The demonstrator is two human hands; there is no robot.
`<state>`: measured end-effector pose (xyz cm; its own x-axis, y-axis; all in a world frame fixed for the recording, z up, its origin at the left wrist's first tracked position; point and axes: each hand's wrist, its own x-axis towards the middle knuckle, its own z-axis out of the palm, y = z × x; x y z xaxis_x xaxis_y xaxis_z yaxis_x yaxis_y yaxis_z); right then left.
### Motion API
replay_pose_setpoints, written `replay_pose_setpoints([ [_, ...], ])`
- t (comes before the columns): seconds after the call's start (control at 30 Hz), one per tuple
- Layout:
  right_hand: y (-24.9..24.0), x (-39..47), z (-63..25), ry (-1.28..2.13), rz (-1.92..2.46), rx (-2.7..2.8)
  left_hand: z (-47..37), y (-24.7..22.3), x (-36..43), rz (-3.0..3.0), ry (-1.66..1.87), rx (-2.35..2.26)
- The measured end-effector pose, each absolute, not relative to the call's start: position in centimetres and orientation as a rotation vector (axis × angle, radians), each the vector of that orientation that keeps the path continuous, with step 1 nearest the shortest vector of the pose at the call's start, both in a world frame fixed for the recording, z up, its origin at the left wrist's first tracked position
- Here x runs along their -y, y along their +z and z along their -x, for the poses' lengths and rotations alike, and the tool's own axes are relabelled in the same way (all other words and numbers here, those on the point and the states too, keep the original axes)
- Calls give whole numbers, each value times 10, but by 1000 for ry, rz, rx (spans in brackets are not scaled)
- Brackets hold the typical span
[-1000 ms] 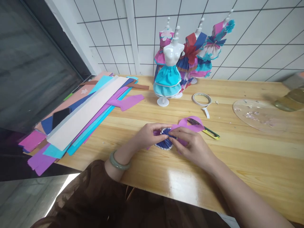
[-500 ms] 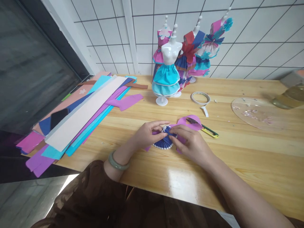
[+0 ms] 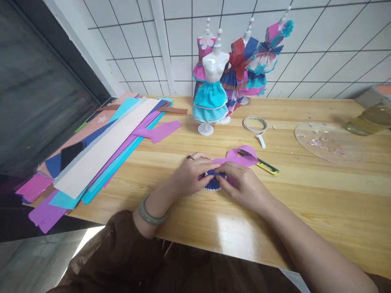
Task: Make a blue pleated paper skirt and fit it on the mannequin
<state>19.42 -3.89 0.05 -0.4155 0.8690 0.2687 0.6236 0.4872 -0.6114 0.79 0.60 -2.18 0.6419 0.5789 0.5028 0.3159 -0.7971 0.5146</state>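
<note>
Between my hands is a dark blue pleated paper piece [image 3: 213, 184] with white edging, its lower part fanned out over the table. My left hand [image 3: 195, 173] pinches its left and upper side, with the fingertips meeting those of the other hand. On the right side, my right hand [image 3: 241, 179] grips it between thumb and fingers. Much of the piece is hidden behind the fingers. A purple paper strip [image 3: 244, 156] lies curled behind and partly under my hands. Beside it rests a yellow and green utility knife [image 3: 268, 167], its front end over the strip.
Strips of coloured paper [image 3: 106, 148] are piled at the left, with a dark phone [image 3: 71, 154] among them. A mini mannequin [image 3: 215, 67] in a turquoise skirt stands before several dressed ones. A tape roll [image 3: 255, 124], a clear plate [image 3: 326, 142] of gems and a glass jar [image 3: 369, 120] are rightward.
My left hand has moved over the pleated paper and its fingers have curled in, covering more of the top. The view has shifted slightly.
</note>
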Motion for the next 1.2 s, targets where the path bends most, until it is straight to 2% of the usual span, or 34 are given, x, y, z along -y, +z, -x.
replay_pose_setpoints([
  [0.27,-2,35,-197,552,1173,2055,-4,-18,-5,-2497,935,-812],
  [1.2,-6,32,-199,319,1118,1914,-5,-17,-7,-2477,1389,-889],
])
